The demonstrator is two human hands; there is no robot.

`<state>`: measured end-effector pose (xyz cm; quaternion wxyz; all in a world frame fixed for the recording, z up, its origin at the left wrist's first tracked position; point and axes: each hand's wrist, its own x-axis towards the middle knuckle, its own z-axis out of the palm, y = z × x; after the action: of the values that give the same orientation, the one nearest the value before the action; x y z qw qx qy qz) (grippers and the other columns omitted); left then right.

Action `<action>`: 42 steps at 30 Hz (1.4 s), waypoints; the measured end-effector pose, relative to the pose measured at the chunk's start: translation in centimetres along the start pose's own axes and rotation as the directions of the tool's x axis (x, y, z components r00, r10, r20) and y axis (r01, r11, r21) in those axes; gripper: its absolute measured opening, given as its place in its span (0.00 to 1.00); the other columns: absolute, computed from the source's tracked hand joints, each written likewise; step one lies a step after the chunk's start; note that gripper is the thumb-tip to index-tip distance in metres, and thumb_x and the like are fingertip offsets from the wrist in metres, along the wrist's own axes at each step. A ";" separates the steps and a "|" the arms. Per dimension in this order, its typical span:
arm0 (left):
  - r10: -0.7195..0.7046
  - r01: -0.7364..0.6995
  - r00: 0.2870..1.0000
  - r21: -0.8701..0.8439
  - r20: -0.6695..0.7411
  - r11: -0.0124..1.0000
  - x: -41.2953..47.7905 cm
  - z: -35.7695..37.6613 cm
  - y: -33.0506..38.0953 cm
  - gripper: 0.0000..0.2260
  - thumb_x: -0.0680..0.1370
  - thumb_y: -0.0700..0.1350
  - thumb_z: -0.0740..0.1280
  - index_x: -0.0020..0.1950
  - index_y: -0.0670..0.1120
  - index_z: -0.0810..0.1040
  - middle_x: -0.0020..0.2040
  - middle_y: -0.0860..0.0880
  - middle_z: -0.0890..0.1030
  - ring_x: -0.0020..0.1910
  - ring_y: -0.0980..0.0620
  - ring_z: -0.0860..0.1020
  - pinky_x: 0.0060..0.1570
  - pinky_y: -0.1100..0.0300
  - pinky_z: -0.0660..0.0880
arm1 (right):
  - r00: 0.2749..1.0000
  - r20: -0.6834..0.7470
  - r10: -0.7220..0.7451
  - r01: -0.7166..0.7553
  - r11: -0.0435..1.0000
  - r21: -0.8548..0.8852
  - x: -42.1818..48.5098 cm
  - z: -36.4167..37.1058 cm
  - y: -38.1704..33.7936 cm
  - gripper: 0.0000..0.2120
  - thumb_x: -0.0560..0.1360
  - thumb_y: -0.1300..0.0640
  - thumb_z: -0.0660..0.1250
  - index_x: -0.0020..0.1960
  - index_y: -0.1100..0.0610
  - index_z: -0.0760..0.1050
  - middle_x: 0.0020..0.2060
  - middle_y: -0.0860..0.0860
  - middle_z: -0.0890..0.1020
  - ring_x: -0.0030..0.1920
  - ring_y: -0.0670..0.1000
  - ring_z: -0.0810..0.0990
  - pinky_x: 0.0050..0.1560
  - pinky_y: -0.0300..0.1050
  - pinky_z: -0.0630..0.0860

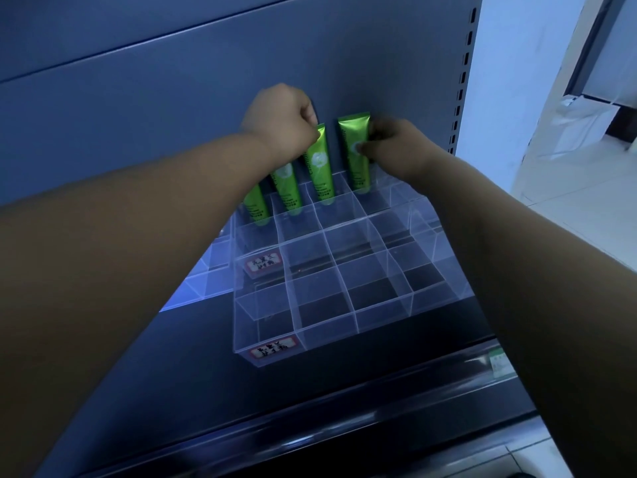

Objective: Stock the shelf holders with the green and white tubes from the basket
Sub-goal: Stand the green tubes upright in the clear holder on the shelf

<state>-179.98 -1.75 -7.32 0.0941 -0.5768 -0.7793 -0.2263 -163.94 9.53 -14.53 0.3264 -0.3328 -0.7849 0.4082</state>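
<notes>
Rightmost tube (355, 132) pinched in right hand (396, 146) grip, neighbouring tube (319, 167) in left hand (279, 122) grip.

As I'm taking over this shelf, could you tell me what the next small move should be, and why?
Probably let go of both tubes: the left hand pinches the third tube, the right hand holds the fourth tube, and both already stand in the holder, back row.

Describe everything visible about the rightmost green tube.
The rightmost green tube is glossy green, seemingly plastic, with a flat crimped end up, a white round emblem and dark print lower down. It stands nearly upright in a back-row cell of the clear holder. The right hand pinches its right edge near the emblem.
</notes>
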 end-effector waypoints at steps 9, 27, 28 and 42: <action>-0.021 0.021 1.000 0.017 0.022 1.000 -0.8 -1.0 0.9 0.05 0.76 0.43 0.70 0.48 0.44 0.84 0.45 0.47 0.85 0.48 0.47 0.82 0.49 0.56 0.78 | 0.997 0.034 0.069 -0.072 0.994 0.077 -0.6 -0.5 -0.2 0.08 0.75 0.65 0.72 0.53 0.62 0.80 0.48 0.59 0.82 0.48 0.53 0.78 0.55 0.50 0.76; -0.037 0.097 0.967 0.232 -0.250 0.968 -18.6 -8.9 -0.2 0.28 0.82 0.59 0.55 0.76 0.43 0.69 0.78 0.44 0.69 0.80 0.40 0.60 0.78 0.41 0.59 | 0.951 -0.145 -0.273 0.086 0.684 -0.724 -15.2 3.4 -9.7 0.18 0.81 0.48 0.57 0.62 0.60 0.74 0.57 0.59 0.79 0.59 0.63 0.76 0.56 0.55 0.73; -0.060 0.126 0.964 0.248 -0.258 0.961 -20.3 -9.6 -0.5 0.28 0.82 0.60 0.54 0.76 0.43 0.68 0.77 0.44 0.70 0.80 0.40 0.61 0.78 0.40 0.58 | 0.944 -0.110 -0.311 0.152 0.704 -0.693 -16.4 4.7 -11.2 0.20 0.81 0.47 0.55 0.63 0.60 0.74 0.57 0.60 0.79 0.60 0.63 0.76 0.57 0.56 0.73; -0.659 0.812 0.578 0.259 -0.482 0.523 -58.5 -22.4 -12.1 0.30 0.81 0.61 0.55 0.74 0.41 0.72 0.74 0.42 0.73 0.77 0.38 0.66 0.75 0.39 0.62 | 0.770 0.376 -0.516 0.599 0.787 -0.147 -42.7 32.1 -29.7 0.30 0.81 0.41 0.48 0.74 0.57 0.68 0.69 0.56 0.76 0.72 0.60 0.71 0.73 0.60 0.66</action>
<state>-175.37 -65.01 -14.45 0.2463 -0.1008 -0.9526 -0.1473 -172.61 -50.97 -13.92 0.2574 -0.0523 -0.9361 0.2338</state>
